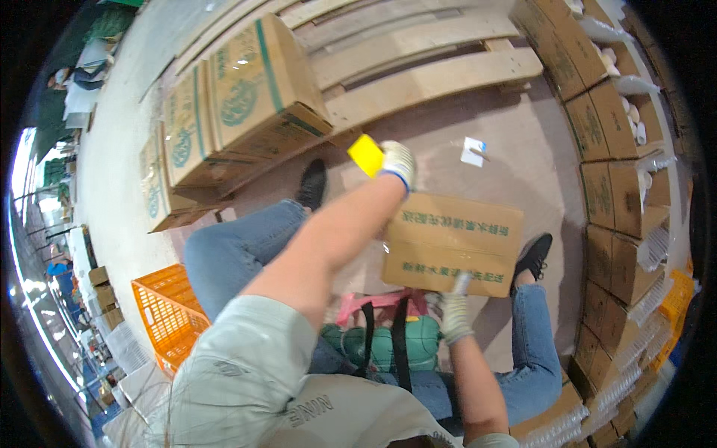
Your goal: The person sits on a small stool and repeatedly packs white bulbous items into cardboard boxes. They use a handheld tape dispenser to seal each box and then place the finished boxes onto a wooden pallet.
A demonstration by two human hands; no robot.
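My left hand (398, 164), in a pale knitted glove with a blue cuff, is stretched far forward past the box. Its fingers are closed on a flat yellow square card (366, 155). A brown cardboard box (453, 237) with dark green print sits between my legs, its top flaps meeting along a middle seam. My right hand (454, 319), also gloved, is at the box's near edge. A narrow whitish shape juts from it over the box. Blur keeps me from telling whether that is a finger or a held thing.
Printed cartons with green tape (250, 89) stand on a wooden pallet (418, 41) ahead. Stacked open boxes (611, 190) line the right side. An orange crate (172, 313) is by my left leg. A small white-and-blue paper (473, 151) lies on the floor. Beneath me is a green bundle with black straps (385, 343).
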